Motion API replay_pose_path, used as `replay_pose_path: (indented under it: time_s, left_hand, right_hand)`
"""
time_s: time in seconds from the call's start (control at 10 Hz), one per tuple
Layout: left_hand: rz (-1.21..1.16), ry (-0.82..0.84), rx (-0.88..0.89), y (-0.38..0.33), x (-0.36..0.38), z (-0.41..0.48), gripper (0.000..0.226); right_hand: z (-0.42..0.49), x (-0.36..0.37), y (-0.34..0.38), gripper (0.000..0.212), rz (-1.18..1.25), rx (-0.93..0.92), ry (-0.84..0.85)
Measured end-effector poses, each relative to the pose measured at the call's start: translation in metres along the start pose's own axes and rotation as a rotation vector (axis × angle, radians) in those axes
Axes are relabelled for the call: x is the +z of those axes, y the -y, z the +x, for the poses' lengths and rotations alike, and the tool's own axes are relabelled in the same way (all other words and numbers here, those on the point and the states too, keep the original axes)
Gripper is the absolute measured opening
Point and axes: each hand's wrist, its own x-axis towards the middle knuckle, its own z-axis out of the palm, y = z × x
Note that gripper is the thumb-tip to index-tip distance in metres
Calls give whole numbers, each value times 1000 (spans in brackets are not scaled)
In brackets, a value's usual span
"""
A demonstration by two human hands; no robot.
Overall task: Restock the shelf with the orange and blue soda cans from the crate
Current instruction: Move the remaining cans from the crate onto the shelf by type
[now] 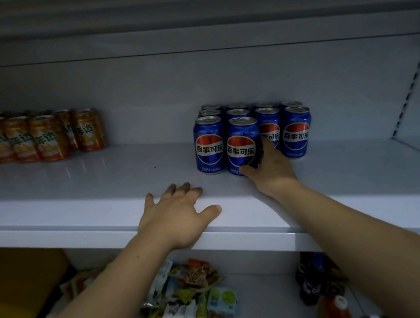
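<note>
1. Cans of blue soda (269,122) stand upright in a tight cluster on the right half of the white shelf (83,184), in rows running toward its back wall.
2. Front blue can (240,143) stands foremost in that cluster, nearest the shelf's front edge and close against its neighbours.
3. Right hand (273,169) grips this can low down. The thumb lies across its base and the fingers curl round its right side, partly hidden behind it.
4. Left hand (182,215) rests palm down on the shelf's front edge, left of the cluster, with fingers spread wide and holding nothing.
5. Orange cans (35,137) stand upright in rows at the shelf's left end, well apart from the blue ones.
6. Below the shelf, a heap of snack packets (187,300) lies on the lower level, with dark bottles (315,274) toward the right and a cardboard box (11,286) toward the left.
</note>
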Motion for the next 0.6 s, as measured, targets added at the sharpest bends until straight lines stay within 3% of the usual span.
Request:
replay_pose_path:
  time_s: [0.3,0.6]
  left_hand:
    - [-7,-5,2,-1,-1,-1,68]
    - [0,6,-4,0,0,-1,69]
  right_hand:
    - [4,1,-2,55,-60,28,27]
    - [8,5,-2,46,-177,42,63]
